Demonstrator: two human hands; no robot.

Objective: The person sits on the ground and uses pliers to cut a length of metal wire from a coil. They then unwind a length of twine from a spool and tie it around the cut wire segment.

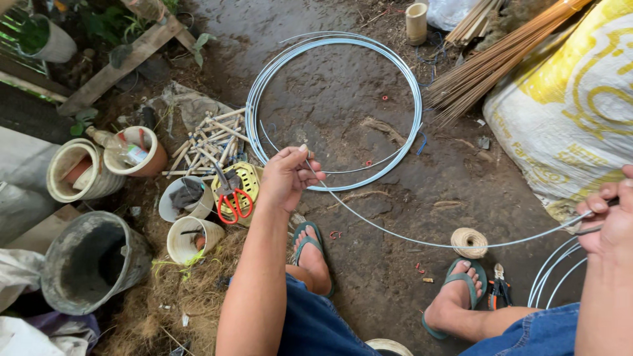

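My left hand (287, 177) pinches one end of the pale wire (409, 240); it sags rightward above the dirt floor (369, 283) to my right hand (610, 221), closed on its other end.

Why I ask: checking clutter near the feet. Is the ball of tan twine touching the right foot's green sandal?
Apart. The head view shows bare dirt between the ball of tan twine and the green sandal.

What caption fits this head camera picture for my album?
Left hand and right hand stretch a pale wire above a wire coil on the dirt floor.
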